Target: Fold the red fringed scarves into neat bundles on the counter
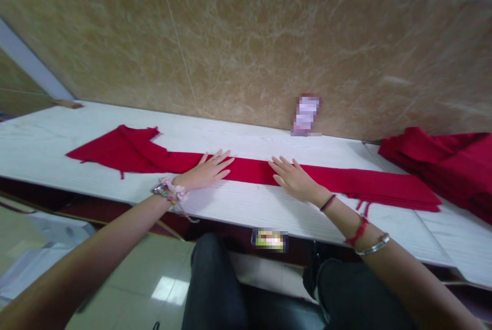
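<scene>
A long strip of folded red cloth [251, 170] lies along the white table. My left hand [207, 170] rests flat on it left of the middle, fingers spread. Farther right, my right hand [292, 178] is laid on the same strip, its fingers also stretched out. Between the two hands a flat stretch of cloth shows. At the left end the cloth widens into a loose, pointed piece with thin ties sticking out. Its right end lies in several layers, with a red tie hanging at the near edge.
A pile of red cloth [442, 166] sits at the table's right end. A blurred-out phone-like object [306, 115] leans on the marbled wall [238, 53] behind the white table [230, 207]. White boxes [57, 232] stand on the floor at lower left.
</scene>
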Tool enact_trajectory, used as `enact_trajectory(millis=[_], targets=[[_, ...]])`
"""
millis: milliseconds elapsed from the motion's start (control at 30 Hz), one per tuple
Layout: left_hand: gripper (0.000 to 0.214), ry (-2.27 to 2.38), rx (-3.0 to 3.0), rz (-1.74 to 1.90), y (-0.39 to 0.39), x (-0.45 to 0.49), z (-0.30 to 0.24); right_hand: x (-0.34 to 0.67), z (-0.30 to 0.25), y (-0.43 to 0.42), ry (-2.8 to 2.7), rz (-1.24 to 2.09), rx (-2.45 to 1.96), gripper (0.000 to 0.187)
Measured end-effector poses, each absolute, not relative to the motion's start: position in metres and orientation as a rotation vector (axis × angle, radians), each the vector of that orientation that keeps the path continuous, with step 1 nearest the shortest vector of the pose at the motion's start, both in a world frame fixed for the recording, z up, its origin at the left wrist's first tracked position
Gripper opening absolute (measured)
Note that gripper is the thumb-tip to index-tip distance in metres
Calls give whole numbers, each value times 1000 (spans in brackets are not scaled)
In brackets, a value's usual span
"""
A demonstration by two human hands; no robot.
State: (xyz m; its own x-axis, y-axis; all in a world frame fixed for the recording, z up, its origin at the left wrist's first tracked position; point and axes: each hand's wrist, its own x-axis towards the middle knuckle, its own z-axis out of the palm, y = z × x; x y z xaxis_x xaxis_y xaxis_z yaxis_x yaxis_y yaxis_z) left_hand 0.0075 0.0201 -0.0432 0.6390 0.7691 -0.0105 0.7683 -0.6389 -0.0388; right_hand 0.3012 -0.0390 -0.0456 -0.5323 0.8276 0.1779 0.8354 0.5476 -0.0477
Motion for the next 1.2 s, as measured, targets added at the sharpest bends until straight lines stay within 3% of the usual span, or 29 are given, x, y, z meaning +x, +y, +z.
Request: enact_trajectory(millis=[133,533,667,900,1067,1200], targets=[[49,-1315,-2807,-65,15,34,-43,309,-49,-42,-2618,-78,-1470,49],[51,-1294,-2839,71,23,36,-51,386,-61,-55,-2437,-214,-1794,49],[51,-1302,-2841,44,25,47,-43,381,-52,-58,-2383,-259,-1773,49],[50,-1154,-2908,9,20,77,-48,357,-51,-60,-2584,-7,-1625,50],[51,-1186,-2927,87,18,76,-50,380,-57,-62,-2459,-66,-1893,52],[49,-1258,-3034,115,29,82,-36,373,-51,-62,-2425,-208,-1819,49]])
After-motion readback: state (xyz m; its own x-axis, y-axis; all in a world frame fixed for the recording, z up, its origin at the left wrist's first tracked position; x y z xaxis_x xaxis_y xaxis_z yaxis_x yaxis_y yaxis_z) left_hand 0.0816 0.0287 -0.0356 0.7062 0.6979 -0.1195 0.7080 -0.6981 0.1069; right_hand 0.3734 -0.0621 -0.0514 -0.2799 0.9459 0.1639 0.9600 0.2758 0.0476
